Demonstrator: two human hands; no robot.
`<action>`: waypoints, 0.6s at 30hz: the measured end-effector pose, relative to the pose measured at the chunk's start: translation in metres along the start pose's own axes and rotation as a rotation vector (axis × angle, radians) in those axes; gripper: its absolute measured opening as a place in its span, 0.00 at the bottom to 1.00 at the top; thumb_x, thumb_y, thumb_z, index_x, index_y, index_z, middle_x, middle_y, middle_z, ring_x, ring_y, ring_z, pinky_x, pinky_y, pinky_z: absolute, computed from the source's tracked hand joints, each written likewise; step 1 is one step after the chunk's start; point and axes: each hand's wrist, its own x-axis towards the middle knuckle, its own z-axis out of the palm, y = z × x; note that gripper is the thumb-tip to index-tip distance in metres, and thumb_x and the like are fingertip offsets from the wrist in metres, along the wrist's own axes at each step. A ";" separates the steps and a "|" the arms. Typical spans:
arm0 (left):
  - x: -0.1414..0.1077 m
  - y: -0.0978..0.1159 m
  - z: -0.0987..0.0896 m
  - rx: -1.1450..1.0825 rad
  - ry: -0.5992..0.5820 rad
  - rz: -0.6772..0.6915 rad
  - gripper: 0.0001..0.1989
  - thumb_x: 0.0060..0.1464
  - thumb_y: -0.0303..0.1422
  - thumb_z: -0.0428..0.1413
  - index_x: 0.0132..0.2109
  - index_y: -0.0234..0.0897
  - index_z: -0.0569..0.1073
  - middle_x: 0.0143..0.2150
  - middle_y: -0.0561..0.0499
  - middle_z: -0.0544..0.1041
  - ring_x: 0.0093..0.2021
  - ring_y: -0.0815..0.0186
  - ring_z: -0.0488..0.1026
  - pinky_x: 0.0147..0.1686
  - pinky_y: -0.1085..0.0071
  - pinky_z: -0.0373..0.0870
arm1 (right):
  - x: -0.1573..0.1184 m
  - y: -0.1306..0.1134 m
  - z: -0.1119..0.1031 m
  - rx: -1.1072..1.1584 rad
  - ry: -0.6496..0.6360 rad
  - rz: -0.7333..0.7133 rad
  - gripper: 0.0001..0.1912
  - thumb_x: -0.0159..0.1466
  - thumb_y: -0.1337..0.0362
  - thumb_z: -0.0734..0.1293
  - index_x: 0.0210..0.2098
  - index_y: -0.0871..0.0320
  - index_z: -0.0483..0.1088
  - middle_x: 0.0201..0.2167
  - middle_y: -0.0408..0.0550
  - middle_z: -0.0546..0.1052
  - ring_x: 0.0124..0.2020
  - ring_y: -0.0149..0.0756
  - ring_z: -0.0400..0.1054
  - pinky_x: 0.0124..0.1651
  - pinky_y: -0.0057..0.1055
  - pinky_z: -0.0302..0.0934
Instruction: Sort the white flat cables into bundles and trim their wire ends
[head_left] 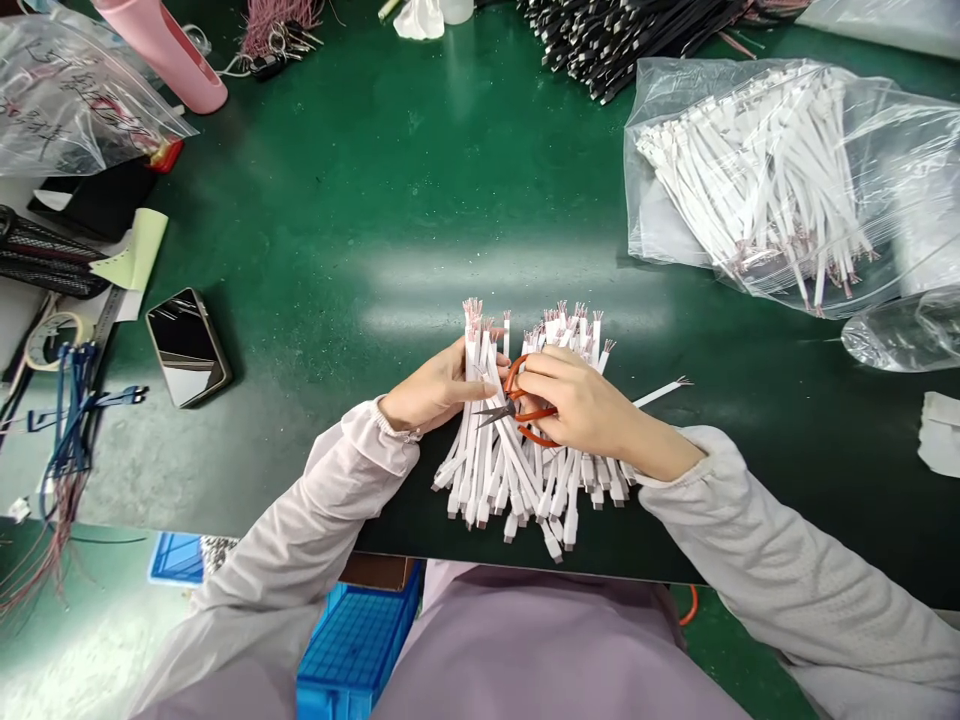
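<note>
While the left hand (442, 388) clasps a bunch of white cables (480, 465), the right hand (577, 395) grips orange-handled snips (513, 408).
Seen from the head camera, the cables lie loosely heaped at the near edge of the green table (360, 190), bare wire ends pointing away from the person and plugs towards the body; the left thumb crosses the front of the bunch, the right fingers curl around the handles, and the blades point left across the cables; a phone (189, 348) lies to the left, a clear bag (664, 230) of similar cables at far right, and black cables (622, 35) along the far side.
</note>
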 end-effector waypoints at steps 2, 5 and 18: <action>-0.001 -0.004 -0.001 0.041 0.008 -0.004 0.26 0.41 0.26 0.67 0.50 0.33 0.73 0.40 0.47 0.78 0.40 0.63 0.75 0.46 0.65 0.69 | 0.001 -0.001 -0.001 -0.002 -0.018 0.001 0.10 0.55 0.79 0.59 0.26 0.58 0.62 0.26 0.46 0.65 0.30 0.36 0.54 0.36 0.33 0.55; 0.002 -0.012 -0.003 0.106 0.044 0.052 0.18 0.43 0.33 0.68 0.42 0.31 0.77 0.39 0.45 0.79 0.41 0.61 0.75 0.47 0.63 0.69 | 0.002 -0.002 -0.003 0.003 -0.045 0.006 0.10 0.54 0.79 0.59 0.25 0.57 0.61 0.25 0.45 0.65 0.29 0.35 0.54 0.36 0.33 0.54; 0.002 0.017 -0.017 -0.026 0.404 0.113 0.06 0.53 0.28 0.61 0.32 0.34 0.70 0.25 0.53 0.74 0.26 0.69 0.74 0.32 0.70 0.73 | 0.002 0.004 0.001 -0.001 -0.062 0.011 0.09 0.54 0.78 0.61 0.28 0.60 0.69 0.28 0.48 0.70 0.32 0.38 0.57 0.38 0.34 0.52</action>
